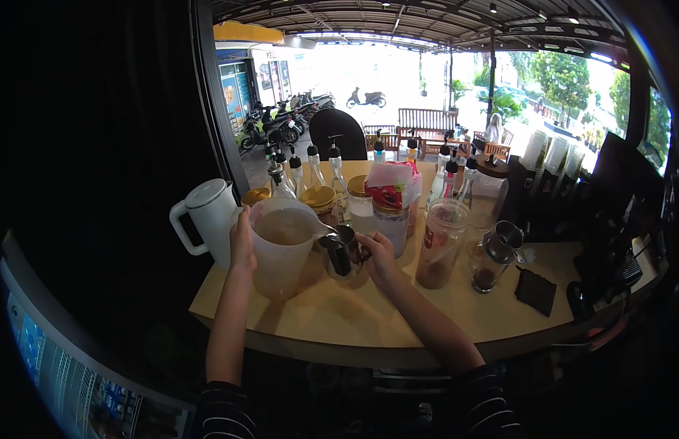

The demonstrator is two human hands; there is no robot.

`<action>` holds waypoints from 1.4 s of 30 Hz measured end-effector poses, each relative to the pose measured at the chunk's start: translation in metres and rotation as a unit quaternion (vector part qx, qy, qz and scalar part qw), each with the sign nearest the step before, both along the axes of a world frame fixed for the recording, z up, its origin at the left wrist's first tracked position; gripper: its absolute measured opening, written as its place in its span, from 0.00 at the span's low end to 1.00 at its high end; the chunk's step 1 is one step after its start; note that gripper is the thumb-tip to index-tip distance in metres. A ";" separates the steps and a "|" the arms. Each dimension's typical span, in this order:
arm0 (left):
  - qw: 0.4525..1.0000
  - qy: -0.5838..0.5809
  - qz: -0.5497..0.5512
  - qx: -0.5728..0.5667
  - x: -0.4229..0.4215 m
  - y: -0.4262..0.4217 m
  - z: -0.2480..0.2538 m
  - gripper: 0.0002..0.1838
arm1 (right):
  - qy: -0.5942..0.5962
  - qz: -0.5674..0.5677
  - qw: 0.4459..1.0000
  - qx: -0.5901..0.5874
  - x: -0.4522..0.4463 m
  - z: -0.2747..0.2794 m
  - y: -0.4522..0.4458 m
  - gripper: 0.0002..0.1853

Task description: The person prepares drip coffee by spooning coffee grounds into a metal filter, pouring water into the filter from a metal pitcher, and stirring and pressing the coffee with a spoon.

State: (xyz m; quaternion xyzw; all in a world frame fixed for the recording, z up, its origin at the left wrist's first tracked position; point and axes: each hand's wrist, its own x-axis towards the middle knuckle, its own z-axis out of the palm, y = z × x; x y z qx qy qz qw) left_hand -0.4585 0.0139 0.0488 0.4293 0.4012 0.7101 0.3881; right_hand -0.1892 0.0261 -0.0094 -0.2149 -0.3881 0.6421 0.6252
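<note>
While your left hand (242,241) holds the pitcher (278,257) and your right hand (379,257) the cup (342,257), tipping too fast could splash the table (339,323).

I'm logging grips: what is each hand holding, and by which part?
Left hand: translucent plastic pitcher, at its left side; any handle is hidden. Right hand: metal frothing pitcher, by its handle.
</note>
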 end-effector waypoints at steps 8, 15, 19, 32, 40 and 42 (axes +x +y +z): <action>0.999 0.029 0.022 0.004 0.008 -0.001 0.002 0.27 | 0.010 -0.015 1.000 -0.012 0.008 -0.014 0.004 0.12; 0.999 0.047 0.026 0.003 0.013 -0.005 0.005 0.27 | 0.011 -0.014 0.999 -0.034 0.016 -0.028 0.006 0.12; 0.998 0.046 0.037 -0.008 0.020 -0.008 0.010 0.27 | 0.032 -0.023 0.998 -0.044 0.022 -0.036 0.002 0.12; 0.997 0.061 0.044 -0.001 0.024 -0.012 0.010 0.26 | 0.036 -0.026 0.997 -0.067 0.042 -0.066 -0.008 0.16; 0.998 0.055 0.041 -0.001 0.024 -0.012 0.008 0.27 | 0.046 -0.036 0.996 -0.074 0.045 -0.072 -0.007 0.15; 0.998 0.056 0.041 0.000 0.025 -0.012 0.008 0.27 | 0.028 -0.037 0.996 -0.070 0.045 -0.071 -0.008 0.16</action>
